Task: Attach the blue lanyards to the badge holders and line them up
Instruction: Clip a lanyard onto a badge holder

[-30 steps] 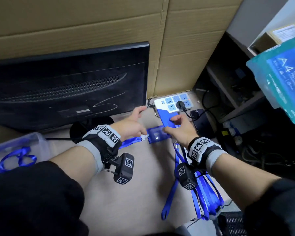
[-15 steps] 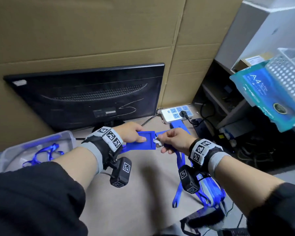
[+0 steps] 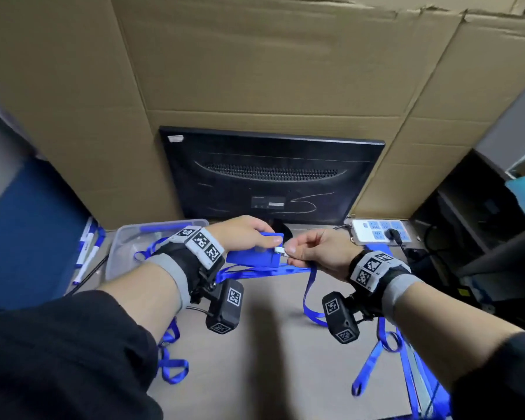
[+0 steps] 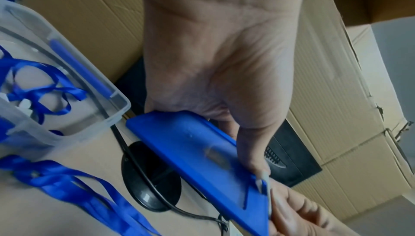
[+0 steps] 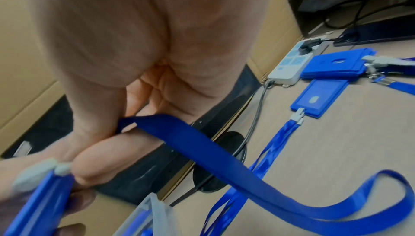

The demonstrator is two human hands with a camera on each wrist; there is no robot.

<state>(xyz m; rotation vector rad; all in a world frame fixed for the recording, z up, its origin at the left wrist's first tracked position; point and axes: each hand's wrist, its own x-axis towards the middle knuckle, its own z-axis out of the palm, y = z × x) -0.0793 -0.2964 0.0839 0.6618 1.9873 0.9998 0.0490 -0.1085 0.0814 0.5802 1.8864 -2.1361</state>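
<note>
Several flattened cardboard sheets (image 3: 255, 62) fill the upper half of the head view, standing behind the beige worktop (image 3: 270, 344). A black monitor (image 3: 270, 177) sits at centre frame with its back to the camera, its round foot (image 4: 150, 177) resting on the worktop. A clear plastic bin (image 3: 128, 247) lies at left of centre, with loose blue straps inside it. A white power strip (image 3: 376, 233) lies at right of centre, with a black plug in one socket.

Both hands meet in the middle of the frame, just in front of the monitor. The left hand (image 3: 243, 234) grips a blue badge holder (image 3: 255, 256) by its long edges, thumb on one side and fingers curled round the other, holding it above the worktop. The right hand (image 3: 319, 253) pinches the white clip (image 3: 280, 250) of a blue lanyard (image 3: 308, 286) at the holder's slotted end; the clip touches the holder, but whether it is latched cannot be told. The lanyard's strap runs under the right palm and hangs down to the worktop.

Finished badge holders (image 5: 319, 97) with lanyards clipped on lie beside the power strip in the right-wrist view. More lanyards (image 3: 406, 374) trail at lower right, and another (image 3: 170, 359) at lower left.
</note>
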